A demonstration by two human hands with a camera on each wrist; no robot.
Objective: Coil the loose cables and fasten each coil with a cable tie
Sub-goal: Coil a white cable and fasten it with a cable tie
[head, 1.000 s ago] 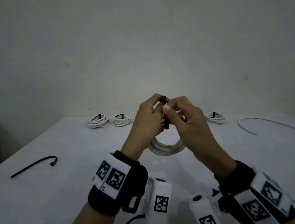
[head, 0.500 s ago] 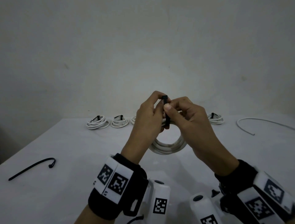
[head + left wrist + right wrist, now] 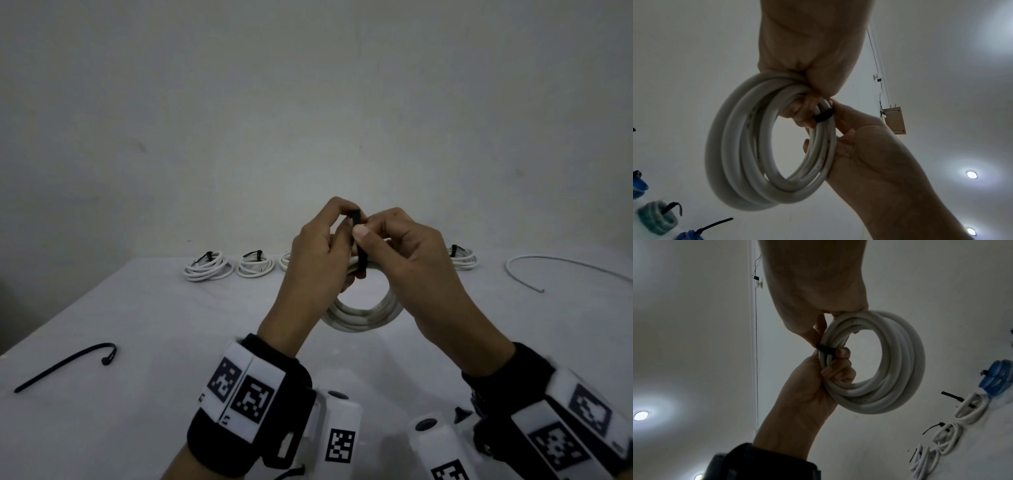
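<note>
Both hands hold a white cable coil (image 3: 363,317) upright above the table. A black cable tie (image 3: 358,222) is wrapped round the coil's top strands and sticks up between the fingertips. My left hand (image 3: 329,236) curls through the coil (image 3: 879,369), with its thumb and forefinger at the tie's top. My right hand (image 3: 387,233) pinches the tie against the coil from the right. From below, the left wrist view shows the tie (image 3: 823,116) as a band round the coil (image 3: 748,146). The right wrist view shows the same band of tie (image 3: 826,349).
Tied white coils (image 3: 209,269) lie along the back left of the table (image 3: 137,325), and another tied coil (image 3: 462,257) lies at the back right. A loose white cable (image 3: 565,265) curves at the far right. A spare black tie (image 3: 65,365) lies front left. Blue coils (image 3: 996,378) show in the right wrist view.
Both hands stay on the coil and tie in nearly the same place. The left forefinger has crept slightly higher over the tie's top.
</note>
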